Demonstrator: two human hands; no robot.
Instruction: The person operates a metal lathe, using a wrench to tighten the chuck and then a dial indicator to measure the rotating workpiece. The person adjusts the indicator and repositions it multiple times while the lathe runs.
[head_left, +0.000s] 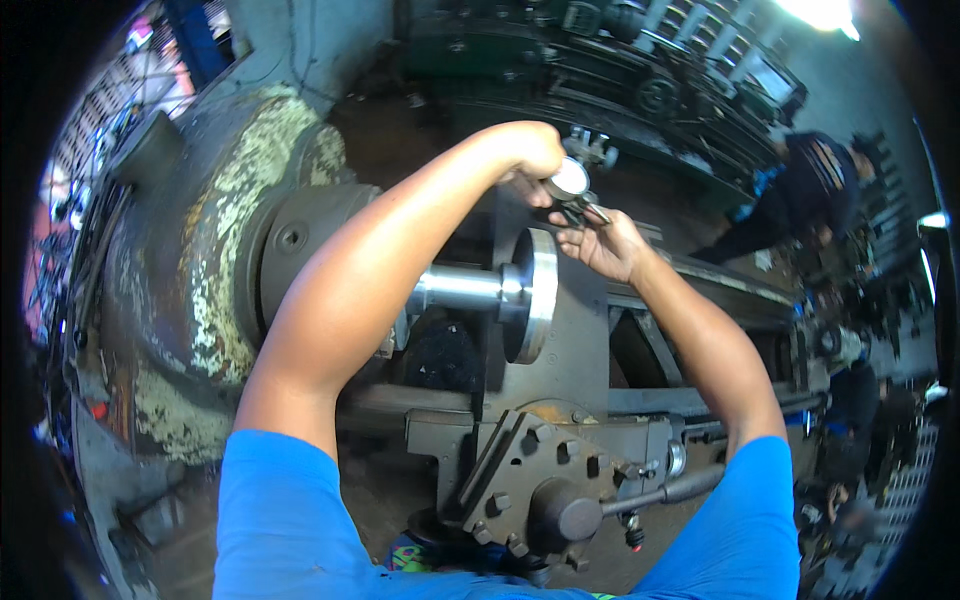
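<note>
Just above the upright disc (541, 290), a round, white-faced gauge (570, 178) is held up between two bare hands. At its left edge the gauge is clasped by the left hand (540, 162), whose grip is clamped on it, with the fingers curled beneath; part of this contact is blurred and hidden. By the right hand (612, 245) the dark holder (575, 211) directly under the gauge is pinched, the grip drawn together on it. Just behind the gauge a knobbed fitting (595, 150) is seen; whether the two are joined cannot be told.

The disc is carried on the right end of a bright shaft (460, 288), which is partly covered by the left forearm (330, 280). To the left of that forearm the dark chuck (288, 240) is set against the headstock (215, 240), whose pale paint is worn in patches. Nearer the body, below the disc, a bolted tool post (515, 480) is fitted with a lever (690, 487), pointed toward the right sleeve (740, 515). At the upper right, well apart, a person (825, 175) in dark clothes is seen.
</note>
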